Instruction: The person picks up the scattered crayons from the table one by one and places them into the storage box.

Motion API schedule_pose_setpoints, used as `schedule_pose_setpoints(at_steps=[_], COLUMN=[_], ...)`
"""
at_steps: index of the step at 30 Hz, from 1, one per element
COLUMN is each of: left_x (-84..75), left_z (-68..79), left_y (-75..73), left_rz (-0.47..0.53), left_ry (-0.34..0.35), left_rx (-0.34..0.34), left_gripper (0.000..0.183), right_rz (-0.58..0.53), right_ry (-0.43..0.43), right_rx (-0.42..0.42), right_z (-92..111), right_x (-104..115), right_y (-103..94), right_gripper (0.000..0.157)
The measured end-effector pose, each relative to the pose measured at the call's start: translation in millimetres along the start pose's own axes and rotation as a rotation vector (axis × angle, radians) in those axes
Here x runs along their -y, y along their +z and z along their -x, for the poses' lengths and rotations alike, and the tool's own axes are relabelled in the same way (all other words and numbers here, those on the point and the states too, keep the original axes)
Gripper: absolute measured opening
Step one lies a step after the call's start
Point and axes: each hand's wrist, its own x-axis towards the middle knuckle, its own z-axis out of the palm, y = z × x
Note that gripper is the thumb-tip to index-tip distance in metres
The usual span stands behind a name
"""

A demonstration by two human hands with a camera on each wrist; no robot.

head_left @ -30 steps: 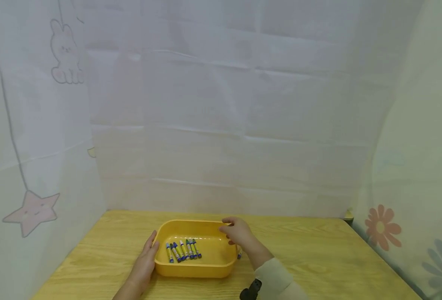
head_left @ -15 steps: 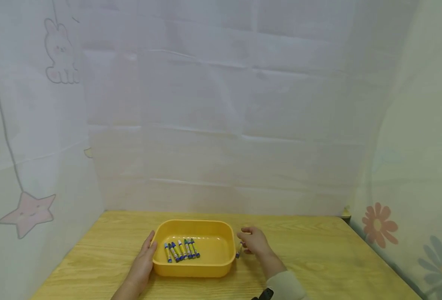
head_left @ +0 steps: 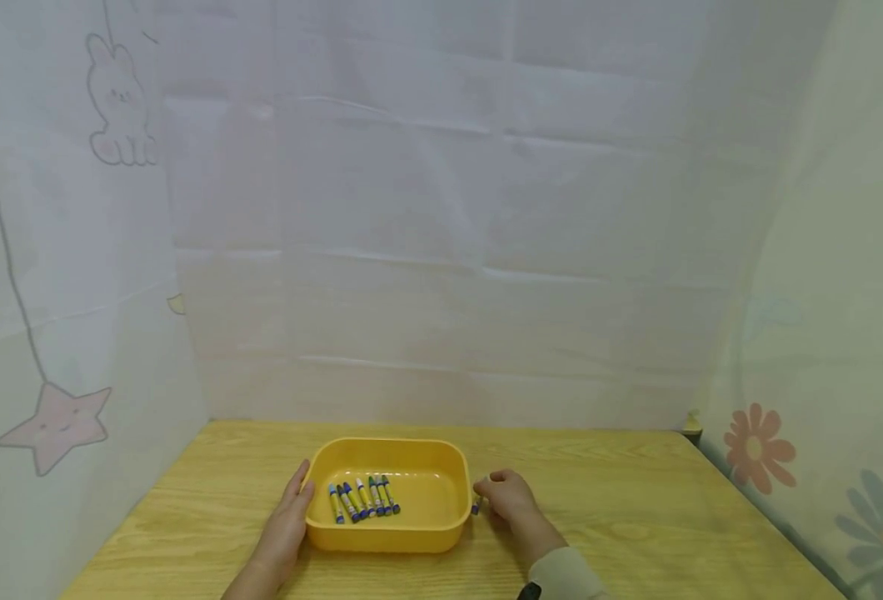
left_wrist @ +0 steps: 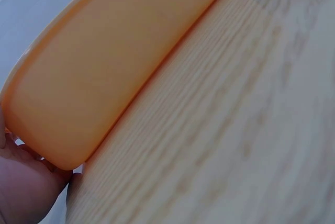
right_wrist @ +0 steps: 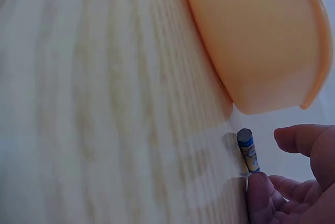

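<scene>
A yellow plastic bin (head_left: 389, 540) stands on the wooden table. Inside it several oil pastels (head_left: 362, 498) with yellow-and-blue wrappers lie side by side in the left half. My left hand (head_left: 284, 525) rests along the bin's left wall, fingers extended; part of it shows at the bin's corner in the left wrist view. Just outside the right wall, one more oil pastel (right_wrist: 248, 150), wrapped in blue and cream, lies on the table. My right hand (head_left: 511, 500) is beside it, fingertips right at its end, with the thumb (right_wrist: 293, 137) held apart from it.
The wooden table (head_left: 621, 492) extends on both sides of the bin. White fabric (head_left: 441, 250) hangs behind it, with side panels printed with a star (head_left: 59, 425) and flowers (head_left: 760, 448).
My right hand has moved from over the bin's right rim, out to the right and down to the oil pastel on the table. The left hand stays at the bin's left side.
</scene>
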Motion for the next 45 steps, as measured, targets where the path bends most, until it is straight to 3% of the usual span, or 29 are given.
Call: schedule_pose_setpoints(at_steps=[12,19,24,29,32,39,45], left_x=[0.7,1.1,2.0,2.8,2.7,2.7,2.7], left_z=[-1.2,-1.1,-0.8,-2.1,-2.4,-2.3,-2.9], left_y=[-0.9,-0.9,-1.5,-1.8,-2.0,-2.4,-0.7], left_rz=[-0.002,0.004,0.0,-0.009,-0.013,-0.014,-0.002], left_ry=[-0.001,0.003,-0.002,-0.011,-0.011,-0.006,-0.01], left_rx=[0.006,0.008,0.005,0.011,0.011,0.003,0.006], left_gripper=[0.063,0.064,0.064,0.064,0.064,0.064,0.063], right_rz=[0.344,0.394,0.23,-0.071,-0.192,-0.274,-0.269], right_ry=[-0.086,-0.13,-0.12,-0.072,-0.05,-0.084,-0.129], right_rx=[-0.019,-0.042,-0.029,0.018,0.048,0.088,0.112], right_z=[0.5,-1.1,-4.6,-8.3,-9.3,-6.7,-3.9], right_x=[4.5,0.7,-7.8,-12.0,-9.0,10.5,34.3], right_y=[3.8,1.1,-0.2,-4.7,-11.9,-27.5,-23.7], right_gripper=[0.039,0.032,0.034,0.045,0.05,0.049,0.047])
